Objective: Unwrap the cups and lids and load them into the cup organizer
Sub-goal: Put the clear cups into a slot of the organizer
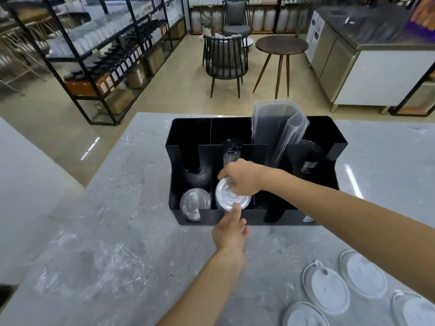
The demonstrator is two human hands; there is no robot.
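Our right hand (242, 178) pinches the top of a stack of clear lids (231, 196) in a front slot of the black organizer (254, 172). Our left hand (229, 231) touches the stack's bottom edge with one fingertip, fingers loosely out. More clear lids (195, 203) sit in the slot beside it. White lids (329, 288) lie on the gray table (117, 231).

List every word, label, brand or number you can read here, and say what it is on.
None can be read.
Labels on the dark bottles on the shelving: too small and blurred.
Black organizer, clear lids and white lids on the table: no print visible.
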